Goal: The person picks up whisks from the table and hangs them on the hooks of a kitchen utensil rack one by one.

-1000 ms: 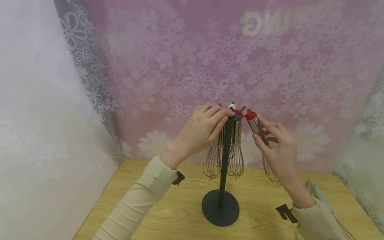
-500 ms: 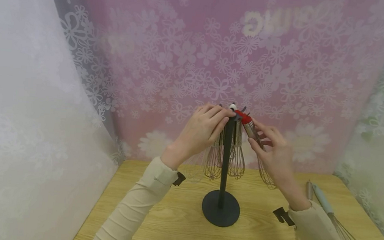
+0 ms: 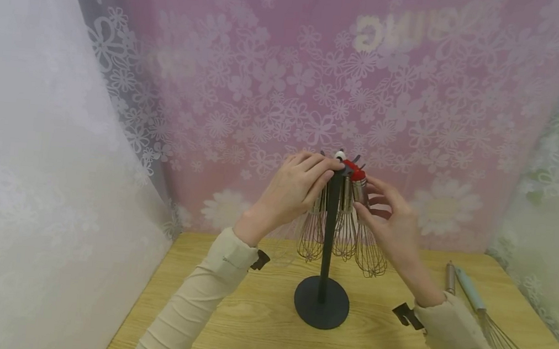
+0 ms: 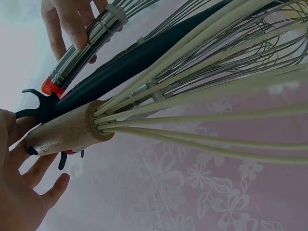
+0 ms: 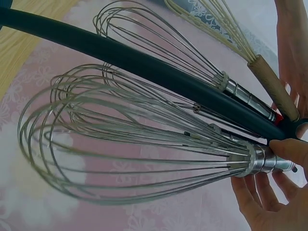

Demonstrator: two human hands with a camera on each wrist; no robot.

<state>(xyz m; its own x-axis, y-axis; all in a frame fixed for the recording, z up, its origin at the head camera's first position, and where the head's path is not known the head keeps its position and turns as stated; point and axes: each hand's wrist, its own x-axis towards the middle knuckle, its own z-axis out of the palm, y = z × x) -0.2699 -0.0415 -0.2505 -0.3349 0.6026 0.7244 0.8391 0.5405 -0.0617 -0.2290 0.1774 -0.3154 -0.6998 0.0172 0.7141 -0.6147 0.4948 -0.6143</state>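
Observation:
A black whisk stand (image 3: pixel 326 250) with hooks at its top stands on the table. My left hand (image 3: pixel 295 180) grips the stand's top, its fingers beside the end of a wooden-handled whisk (image 4: pixel 72 129) that hangs there. My right hand (image 3: pixel 399 221) pinches the steel handle of a whisk with a red end (image 3: pixel 359 190). That red end is right at a hook, and the wire balloon (image 5: pixel 110 163) hangs down beside the post. Other steel whisks (image 3: pixel 311 238) hang around the post, partly hidden by my left hand.
On the wooden table (image 3: pixel 246 327) at right lie a whisk with a light blue handle (image 3: pixel 470 289) and a steel handle (image 3: pixel 451 276), partly covered by my right sleeve. A floral pink curtain (image 3: pixel 287 86) backs the table, and a white curtain (image 3: pixel 59 177) borders its left.
My right hand has moved left and slightly down, bringing the red-ended whisk from beside the stand to a hook and from tilted to nearly upright. My left hand has stayed in place.

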